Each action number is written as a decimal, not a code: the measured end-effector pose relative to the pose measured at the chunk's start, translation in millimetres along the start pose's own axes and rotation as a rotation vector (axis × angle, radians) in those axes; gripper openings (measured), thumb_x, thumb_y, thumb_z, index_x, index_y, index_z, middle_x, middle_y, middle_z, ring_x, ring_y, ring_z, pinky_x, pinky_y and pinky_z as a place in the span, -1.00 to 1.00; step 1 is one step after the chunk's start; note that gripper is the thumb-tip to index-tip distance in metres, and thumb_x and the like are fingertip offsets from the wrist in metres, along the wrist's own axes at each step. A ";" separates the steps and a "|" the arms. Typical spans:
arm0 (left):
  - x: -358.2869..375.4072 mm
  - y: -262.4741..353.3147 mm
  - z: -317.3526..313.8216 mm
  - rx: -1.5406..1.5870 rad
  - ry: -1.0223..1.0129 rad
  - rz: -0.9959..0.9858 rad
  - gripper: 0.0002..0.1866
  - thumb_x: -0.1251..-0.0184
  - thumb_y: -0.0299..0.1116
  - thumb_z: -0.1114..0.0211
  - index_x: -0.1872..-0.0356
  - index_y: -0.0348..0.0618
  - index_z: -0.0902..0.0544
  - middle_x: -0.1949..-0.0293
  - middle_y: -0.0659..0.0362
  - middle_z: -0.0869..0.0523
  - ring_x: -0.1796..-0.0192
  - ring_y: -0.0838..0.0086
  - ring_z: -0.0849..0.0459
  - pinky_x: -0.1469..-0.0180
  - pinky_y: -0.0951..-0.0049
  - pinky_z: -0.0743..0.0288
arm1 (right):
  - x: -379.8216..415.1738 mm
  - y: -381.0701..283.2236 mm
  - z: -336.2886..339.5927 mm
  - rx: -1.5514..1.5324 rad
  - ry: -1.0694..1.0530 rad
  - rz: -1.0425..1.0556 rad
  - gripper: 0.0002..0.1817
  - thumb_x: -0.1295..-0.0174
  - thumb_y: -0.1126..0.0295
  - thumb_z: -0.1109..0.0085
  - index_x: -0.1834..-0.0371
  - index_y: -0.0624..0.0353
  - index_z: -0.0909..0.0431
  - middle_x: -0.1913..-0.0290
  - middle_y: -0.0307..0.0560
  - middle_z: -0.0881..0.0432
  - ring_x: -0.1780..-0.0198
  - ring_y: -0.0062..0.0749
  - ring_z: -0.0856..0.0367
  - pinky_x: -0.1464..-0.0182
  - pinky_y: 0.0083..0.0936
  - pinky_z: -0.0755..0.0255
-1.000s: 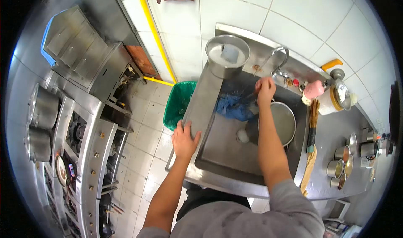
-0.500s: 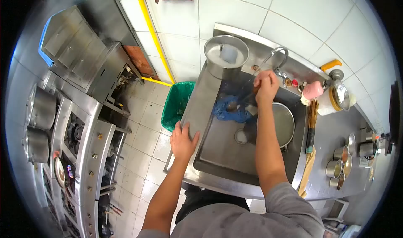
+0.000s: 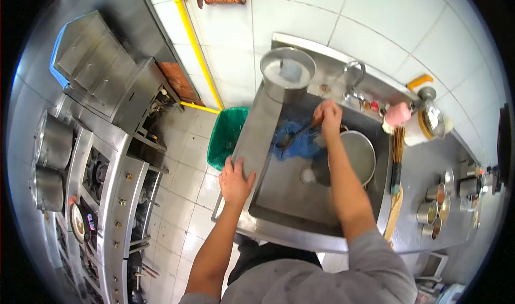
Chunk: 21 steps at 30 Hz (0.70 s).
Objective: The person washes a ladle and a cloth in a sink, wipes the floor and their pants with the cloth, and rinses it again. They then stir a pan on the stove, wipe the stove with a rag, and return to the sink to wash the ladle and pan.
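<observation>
My right hand is over the back of the metal sink, closed around the handle of a long-handled spoon. Its dark rounded end points down to the left, over a crumpled blue cloth or bag in the sink. Just right of the blue thing stands a round pot, partly behind my right forearm. With fingers spread, my left hand rests flat on the left edge of the steel counter. Behind my right hand is the curved faucet.
A metal pot of whitish liquid stands at the sink's back left corner. Below the counter's left side is a green bin. On the right are a pink bottle, a straw brush and several small metal cups. A stove lies left.
My right hand has moved slightly left and down. The spoon now shows stretched over the blue thing, which looks more spread out. My left hand stays in place.
</observation>
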<state>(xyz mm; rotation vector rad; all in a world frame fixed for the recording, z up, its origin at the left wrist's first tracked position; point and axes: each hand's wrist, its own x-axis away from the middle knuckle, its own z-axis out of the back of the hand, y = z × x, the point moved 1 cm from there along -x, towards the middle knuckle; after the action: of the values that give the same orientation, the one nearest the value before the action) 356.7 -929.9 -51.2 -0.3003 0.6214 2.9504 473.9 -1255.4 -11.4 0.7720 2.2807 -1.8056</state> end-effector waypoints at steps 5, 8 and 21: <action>0.6 -0.2 -1.5 0.037 0.019 0.002 -0.39 -0.13 0.03 -0.36 -0.18 -0.05 -0.52 -0.27 -0.11 -0.40 -0.21 0.04 -0.44 -0.18 0.07 -0.32 | -15.2 -74.0 25.7 0.026 0.284 -0.022 -0.83 -0.34 0.43 0.05 0.44 0.17 -0.41 0.67 -0.25 -0.36 0.64 -0.58 -0.30 0.59 -0.61 -0.20; -0.8 3.4 -4.9 0.060 0.011 -0.004 -0.39 -0.12 0.01 -0.37 -0.17 -0.05 -0.53 -0.27 -0.13 -0.40 -0.23 0.00 -0.43 -0.21 0.03 -0.30 | -9.0 -59.5 28.4 0.183 0.294 -0.023 -0.84 -0.32 0.44 -0.05 0.45 0.19 -0.45 0.66 -0.25 -0.40 0.65 -0.61 -0.33 0.62 -0.63 -0.18; 0.2 3.1 -3.7 0.030 0.028 -0.014 -0.37 -0.13 0.03 -0.36 -0.19 -0.04 -0.50 -0.27 -0.14 -0.40 -0.23 -0.02 -0.44 -0.23 0.04 -0.29 | -29.1 -84.2 -13.1 -0.085 0.277 0.229 -0.77 -0.36 0.44 -0.01 0.50 0.20 -0.39 0.68 -0.22 -0.39 0.65 -0.60 -0.32 0.60 -0.65 -0.14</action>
<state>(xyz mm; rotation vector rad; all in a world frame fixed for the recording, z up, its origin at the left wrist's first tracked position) 356.7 -934.2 -53.4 -0.3429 0.6636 2.9249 462.4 -1264.9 77.4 1.2793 2.2936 -1.5751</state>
